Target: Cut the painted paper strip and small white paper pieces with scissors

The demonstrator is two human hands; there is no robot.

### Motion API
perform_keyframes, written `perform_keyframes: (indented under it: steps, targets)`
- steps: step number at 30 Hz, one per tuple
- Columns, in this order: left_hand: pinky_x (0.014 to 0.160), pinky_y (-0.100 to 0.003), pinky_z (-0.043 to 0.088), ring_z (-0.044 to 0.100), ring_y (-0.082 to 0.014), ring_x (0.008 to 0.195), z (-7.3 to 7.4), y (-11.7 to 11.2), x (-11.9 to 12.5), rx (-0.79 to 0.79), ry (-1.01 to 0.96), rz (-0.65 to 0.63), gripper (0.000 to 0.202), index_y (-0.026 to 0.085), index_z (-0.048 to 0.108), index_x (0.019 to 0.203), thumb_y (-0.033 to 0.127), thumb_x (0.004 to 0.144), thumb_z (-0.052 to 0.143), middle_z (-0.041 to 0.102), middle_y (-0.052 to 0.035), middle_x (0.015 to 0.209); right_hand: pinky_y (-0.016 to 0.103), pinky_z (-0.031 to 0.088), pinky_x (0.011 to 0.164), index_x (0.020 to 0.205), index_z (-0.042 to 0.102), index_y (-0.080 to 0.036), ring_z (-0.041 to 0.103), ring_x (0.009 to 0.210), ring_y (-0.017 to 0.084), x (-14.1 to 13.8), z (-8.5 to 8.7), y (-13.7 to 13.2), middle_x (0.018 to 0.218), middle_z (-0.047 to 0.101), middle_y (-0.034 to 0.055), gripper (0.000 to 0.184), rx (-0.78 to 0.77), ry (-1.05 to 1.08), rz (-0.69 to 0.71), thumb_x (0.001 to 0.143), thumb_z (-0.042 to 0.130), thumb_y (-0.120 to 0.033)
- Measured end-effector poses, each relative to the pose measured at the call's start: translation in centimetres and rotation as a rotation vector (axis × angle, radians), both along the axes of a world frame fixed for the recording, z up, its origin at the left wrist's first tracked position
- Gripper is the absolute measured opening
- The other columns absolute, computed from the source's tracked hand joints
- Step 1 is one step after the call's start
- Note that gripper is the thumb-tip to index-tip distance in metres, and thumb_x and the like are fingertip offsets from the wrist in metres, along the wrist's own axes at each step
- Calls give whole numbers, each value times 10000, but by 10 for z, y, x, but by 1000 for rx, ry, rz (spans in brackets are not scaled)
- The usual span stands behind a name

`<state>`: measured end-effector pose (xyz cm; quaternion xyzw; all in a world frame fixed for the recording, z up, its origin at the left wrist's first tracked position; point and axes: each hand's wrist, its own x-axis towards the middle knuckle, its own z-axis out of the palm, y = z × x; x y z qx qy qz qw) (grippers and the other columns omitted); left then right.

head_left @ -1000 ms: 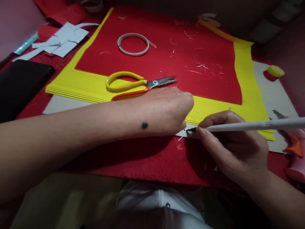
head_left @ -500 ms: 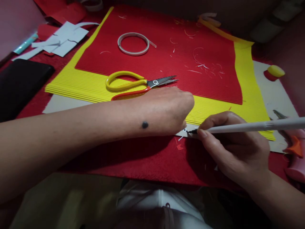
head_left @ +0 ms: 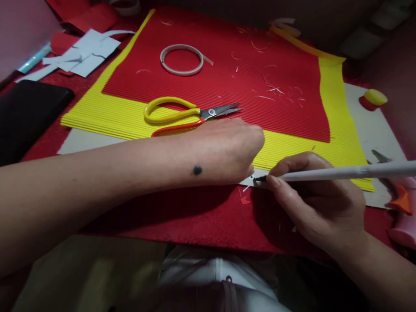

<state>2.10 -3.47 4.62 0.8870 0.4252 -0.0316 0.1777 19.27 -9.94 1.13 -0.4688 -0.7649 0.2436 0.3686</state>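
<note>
My right hand [head_left: 320,199] pinches a marker [head_left: 344,173] with a white barrel and a black tip. The tip points left, at a small white paper piece [head_left: 251,177] with a black dot on it. My left hand [head_left: 235,149] is closed and rests beside that piece; its fingertips appear to hold the edge, though they are mostly hidden behind the hand. Just beyond my left wrist lie scissors [head_left: 211,112] with one yellow and one red handle, blades slightly apart. Yellow corrugated sheet [head_left: 282,151] lies under the left hand.
A red corrugated sheet [head_left: 221,82] strewn with paper scraps bears a tape roll [head_left: 182,60]. White paper cuttings [head_left: 87,52] and a black phone-like slab [head_left: 32,112] lie on the left. At right are a small yellow-and-red roll [head_left: 375,97] and an orange-handled tool [head_left: 401,199].
My right hand and the marker have shifted very slightly left, bringing the tip nearer the dotted paper piece. My left hand stays almost still.
</note>
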Motion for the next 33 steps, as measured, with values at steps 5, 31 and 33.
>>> perform_keyframes:
  steps: [5, 31, 33]
  targets:
    - [723, -283, 418, 616, -205, 819, 1, 0, 0, -9, -6, -3, 222, 207, 662, 873, 301, 747, 505, 672, -43, 775, 263, 437, 461, 764, 577, -224, 548, 564, 142, 1, 0, -1, 656, 570, 1, 80, 17, 50, -44, 759, 624, -160]
    - [715, -275, 410, 607, -190, 790, -1, 1, -1, -25, 1, -6, 247, 177, 665, 889, 307, 753, 504, 671, -60, 781, 252, 421, 460, 791, 575, -221, 546, 563, 128, 2, -1, 0, 684, 566, -8, 135, 4, 53, 9, 745, 622, -103]
    - [726, -273, 408, 607, -192, 809, -1, 1, -1, -27, -3, -5, 254, 174, 664, 899, 306, 754, 503, 672, -61, 793, 253, 425, 463, 785, 579, -220, 551, 569, 132, 2, -1, 0, 676, 568, -7, 123, 4, 61, -2, 748, 621, -110]
